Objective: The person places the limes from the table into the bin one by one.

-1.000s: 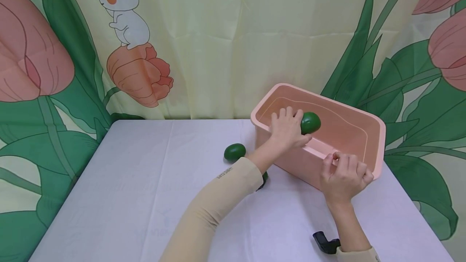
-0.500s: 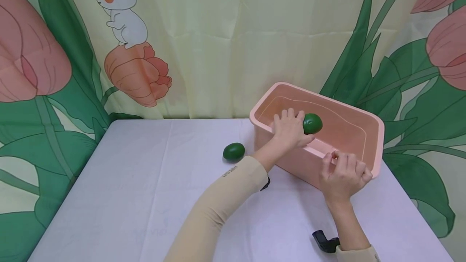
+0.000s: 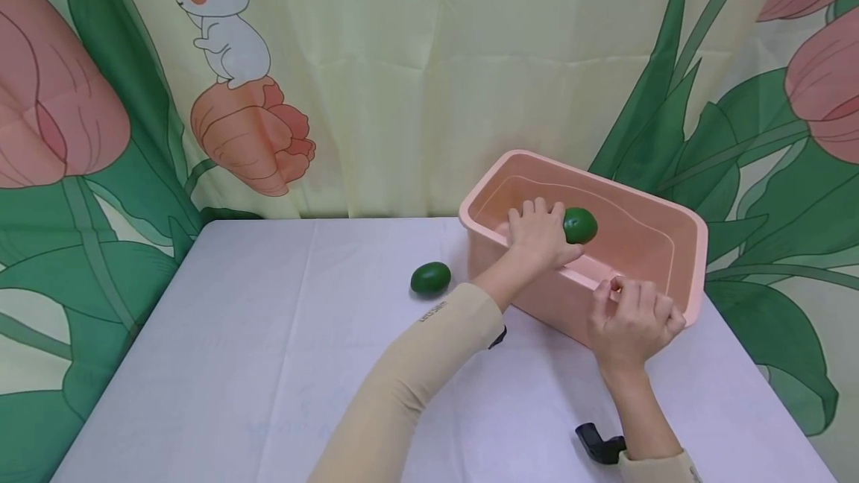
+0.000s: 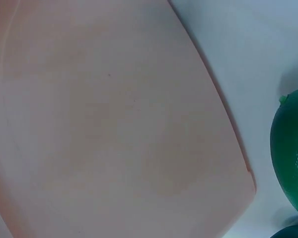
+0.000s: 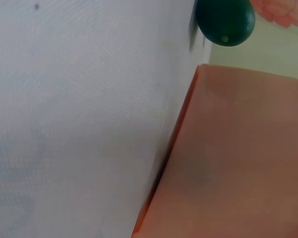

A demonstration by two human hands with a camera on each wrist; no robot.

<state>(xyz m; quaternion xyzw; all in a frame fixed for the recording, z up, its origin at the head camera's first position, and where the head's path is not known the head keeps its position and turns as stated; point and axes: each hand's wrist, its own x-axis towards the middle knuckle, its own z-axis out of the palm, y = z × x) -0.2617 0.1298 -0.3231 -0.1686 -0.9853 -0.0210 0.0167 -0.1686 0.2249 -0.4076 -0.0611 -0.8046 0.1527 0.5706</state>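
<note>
Over the inside of a pink plastic bin (image 3: 584, 174), my left hand (image 3: 537, 233) grips a glossy dark green egg-shaped fruit (image 3: 580, 225) between its fingers and thumb; the hand covers part of it. My right hand (image 3: 634, 326) has its fingers curled over the bin's near rim toward the right end. Another green fruit (image 3: 431, 279) lies on the table left of the bin, beside my left forearm. The left wrist view has the bin's outer wall (image 4: 124, 124), a green fruit (image 4: 293, 153) with a small stem nub, and a second dark green piece (image 4: 292, 232) at the bottom edge.
A white cloth (image 3: 221, 364) covers the table. Black pieces show at my left wrist (image 3: 498, 338) and right wrist (image 3: 599, 444). Behind the table hangs a curtain (image 3: 403, 80) printed with tulips and a rabbit. The bin stands at the table's back right.
My left hand and the fruit in it have shifted slightly right within the bin's opening, the forearm following. My right hand stays on the rim.
</note>
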